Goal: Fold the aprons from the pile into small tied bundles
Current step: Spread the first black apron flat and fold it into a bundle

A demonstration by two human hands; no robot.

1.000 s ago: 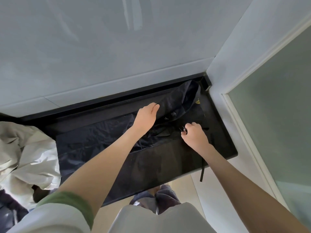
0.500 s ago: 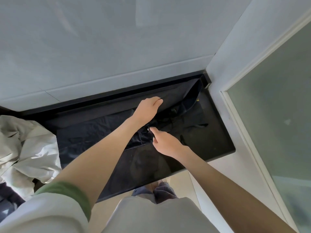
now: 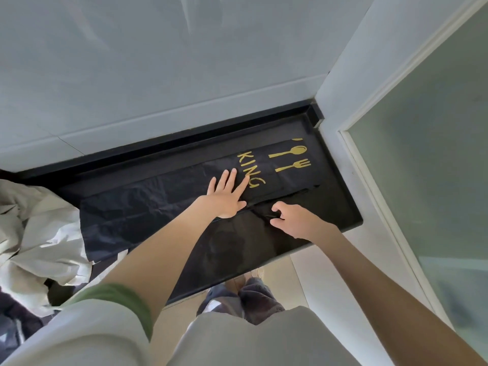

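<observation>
On the black bench [image 3: 250,249], the right hand [image 3: 295,220] pinches the near edge of the black apron [image 3: 148,207]; just beyond, the left hand [image 3: 224,199] lies flat on it, fingers spread. Firm pressure there should keep the fold crisp.

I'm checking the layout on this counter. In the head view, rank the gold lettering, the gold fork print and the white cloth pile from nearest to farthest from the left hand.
1. gold lettering: at the left hand, by its fingers.
2. gold fork print: farther right on the black apron.
3. white cloth pile: far left.
</observation>
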